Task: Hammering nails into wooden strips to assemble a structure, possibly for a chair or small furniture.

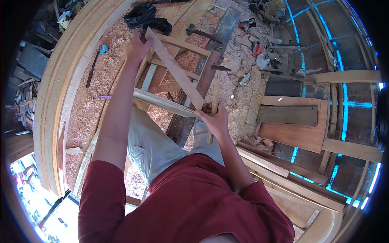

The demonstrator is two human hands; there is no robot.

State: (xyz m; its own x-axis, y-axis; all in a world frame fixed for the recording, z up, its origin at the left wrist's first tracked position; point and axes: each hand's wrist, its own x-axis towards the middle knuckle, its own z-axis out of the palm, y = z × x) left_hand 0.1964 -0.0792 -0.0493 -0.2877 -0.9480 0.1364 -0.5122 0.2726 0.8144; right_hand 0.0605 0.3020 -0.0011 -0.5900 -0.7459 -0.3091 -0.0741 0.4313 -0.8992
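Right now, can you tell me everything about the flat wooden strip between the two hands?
The flat wooden strip is long, pale and thin, with mostly straight edges; it looks like plain, unpainted wood. One end is cut slanted, making a point beside the left grip. It slopes down to the right, where its other end meets the right grip. It crosses above part of the wooden frame; whether they touch, I can't tell. No break shows.

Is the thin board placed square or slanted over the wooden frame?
Slanted: the thin board runs diagonally across the frame, from left hand to right hand.
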